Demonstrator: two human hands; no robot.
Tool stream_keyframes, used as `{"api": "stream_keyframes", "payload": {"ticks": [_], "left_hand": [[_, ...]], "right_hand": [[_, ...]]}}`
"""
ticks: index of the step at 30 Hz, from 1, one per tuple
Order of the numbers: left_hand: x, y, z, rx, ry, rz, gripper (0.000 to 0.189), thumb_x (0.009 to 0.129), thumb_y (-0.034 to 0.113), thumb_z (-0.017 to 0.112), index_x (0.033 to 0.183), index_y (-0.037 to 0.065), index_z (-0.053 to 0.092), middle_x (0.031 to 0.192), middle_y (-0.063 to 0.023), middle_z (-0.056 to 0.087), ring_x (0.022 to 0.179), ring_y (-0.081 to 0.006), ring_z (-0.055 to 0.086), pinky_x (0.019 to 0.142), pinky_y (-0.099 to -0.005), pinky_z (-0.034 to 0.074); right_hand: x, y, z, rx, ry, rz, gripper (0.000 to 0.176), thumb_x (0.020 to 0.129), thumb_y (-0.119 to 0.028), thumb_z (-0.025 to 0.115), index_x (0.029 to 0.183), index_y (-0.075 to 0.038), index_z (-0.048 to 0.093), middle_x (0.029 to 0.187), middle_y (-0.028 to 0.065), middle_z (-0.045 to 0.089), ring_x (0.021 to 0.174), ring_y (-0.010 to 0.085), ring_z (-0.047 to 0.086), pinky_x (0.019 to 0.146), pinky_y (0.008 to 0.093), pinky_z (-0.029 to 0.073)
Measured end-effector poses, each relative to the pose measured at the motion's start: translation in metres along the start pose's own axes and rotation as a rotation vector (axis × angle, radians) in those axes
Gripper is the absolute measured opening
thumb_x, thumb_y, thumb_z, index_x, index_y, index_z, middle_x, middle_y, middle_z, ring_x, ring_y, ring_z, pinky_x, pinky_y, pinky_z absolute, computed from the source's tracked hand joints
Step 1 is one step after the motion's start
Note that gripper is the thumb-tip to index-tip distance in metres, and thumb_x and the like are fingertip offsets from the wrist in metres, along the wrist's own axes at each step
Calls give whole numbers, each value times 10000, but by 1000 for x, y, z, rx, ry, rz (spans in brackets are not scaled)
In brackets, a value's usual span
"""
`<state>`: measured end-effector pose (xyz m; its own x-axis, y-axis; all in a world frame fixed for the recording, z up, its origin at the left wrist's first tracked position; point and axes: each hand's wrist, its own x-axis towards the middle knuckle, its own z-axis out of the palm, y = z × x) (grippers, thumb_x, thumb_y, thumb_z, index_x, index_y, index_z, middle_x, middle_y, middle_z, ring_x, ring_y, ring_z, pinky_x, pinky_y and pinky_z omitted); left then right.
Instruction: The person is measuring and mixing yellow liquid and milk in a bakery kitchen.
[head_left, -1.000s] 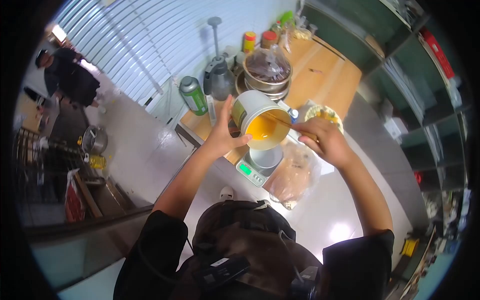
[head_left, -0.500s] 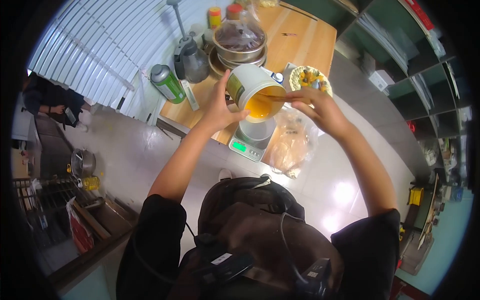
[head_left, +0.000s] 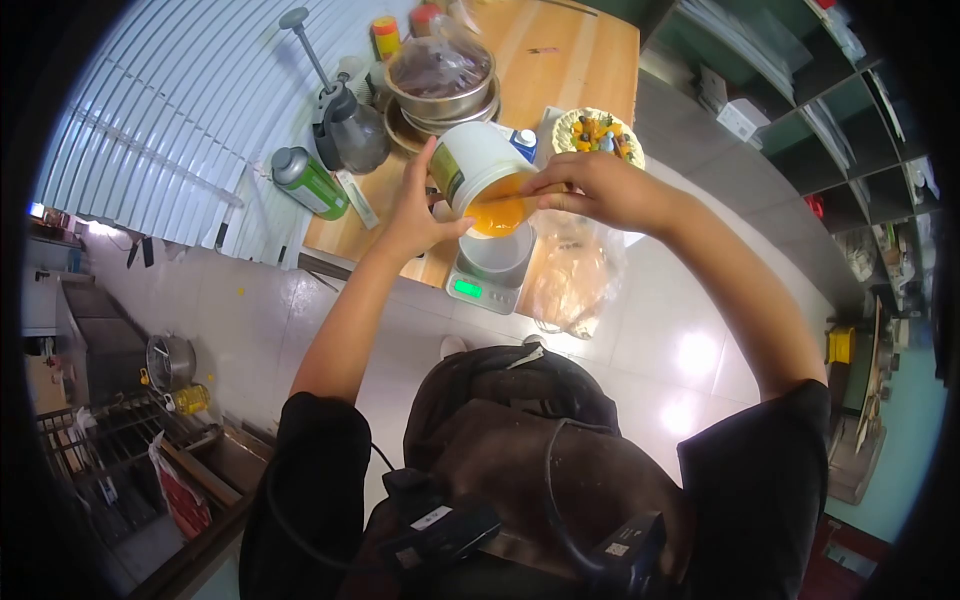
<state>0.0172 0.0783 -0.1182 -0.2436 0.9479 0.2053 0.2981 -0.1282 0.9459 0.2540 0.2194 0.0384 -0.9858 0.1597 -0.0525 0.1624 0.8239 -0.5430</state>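
My left hand (head_left: 415, 218) is wrapped around a white plastic tub (head_left: 472, 152), tilted with its mouth facing toward me and down. Glossy orange filling (head_left: 497, 214) sits at the lower lip. Pinched in my right hand (head_left: 605, 188) is a thin brown wooden stick (head_left: 532, 193) reaching into the tub's mouth; its far end is hidden. Right below the tub, a clear bowl (head_left: 505, 254) rests on a digital kitchen scale (head_left: 487, 294) with a lit green display. A clear plastic bag (head_left: 572, 285) lies beside the scale.
A fruit-topped cake (head_left: 597, 137) stands behind my right hand. Stacked metal bowls (head_left: 440, 98), a grey pump sprayer (head_left: 352, 132) and a green can (head_left: 308, 183) stand at the left of the wooden table (head_left: 588, 50). Shelves (head_left: 800, 110) line the right side.
The tub's mouth has tipped further down, and the orange filling has come to its lip. My right hand is closer to the tub. The view has shifted; a person at far left is out of sight.
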Motion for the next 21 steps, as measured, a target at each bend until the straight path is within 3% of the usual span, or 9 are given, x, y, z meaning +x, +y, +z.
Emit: {"api": "stream_keyframes", "payload": {"ticks": [12,21], "left_hand": [[-5,5,-5,170,-38,45,1184,619,149,868,1530,150,112,1466,-199,231,1363,-352,307,1012,-449,484],[-5,9,-10,220,-68,61,1199,621,168,874,1532,135,94,1480,-205,203,1382,-368,272,1042,-439,460]], "right_hand": [[-19,-26,0,-7,-82,-4,267,949,-261,581,1116,-66,656,968,133,638,937,312,617,841,414,486],[-44,-44,-9,-4,28,27,308,950,-281,590,1165,-68,649,939,136,615,891,301,615,811,401,490]]}}
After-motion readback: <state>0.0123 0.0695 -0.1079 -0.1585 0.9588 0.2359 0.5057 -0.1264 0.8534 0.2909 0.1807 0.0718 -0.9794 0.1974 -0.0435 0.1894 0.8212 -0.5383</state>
